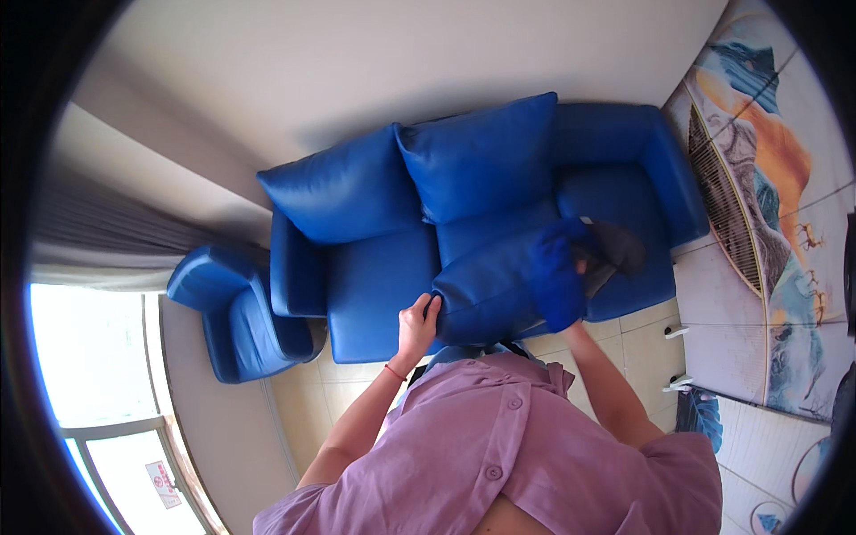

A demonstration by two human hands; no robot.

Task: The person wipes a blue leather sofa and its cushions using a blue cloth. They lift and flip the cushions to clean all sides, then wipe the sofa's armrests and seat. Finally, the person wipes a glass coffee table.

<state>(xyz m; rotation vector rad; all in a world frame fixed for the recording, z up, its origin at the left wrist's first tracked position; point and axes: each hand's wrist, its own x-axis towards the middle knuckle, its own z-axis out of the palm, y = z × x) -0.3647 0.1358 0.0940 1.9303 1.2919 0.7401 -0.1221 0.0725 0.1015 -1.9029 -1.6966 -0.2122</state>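
My left hand (420, 322) pinches the near corner of a blue leather cushion (488, 287). The cushion is tilted in front of my body, over the seat of a blue leather sofa (381, 287). At the cushion's right end, my right hand (580, 267) is wrapped in a bright blue cloth (558, 274), with only a bit of the fingers showing. A dark grey, blurred cloth part (618, 247) hangs out to the right of it. Whether this belongs to the same cloth I cannot tell.
Two more blue cushions, a left one (341, 187) and a right one (478, 157), lean against the sofa back. A blue armchair (247, 321) stands left, near a curtain (127, 214) and a bright window (93, 354). Painted panels (756, 200) with white feet rise at right.
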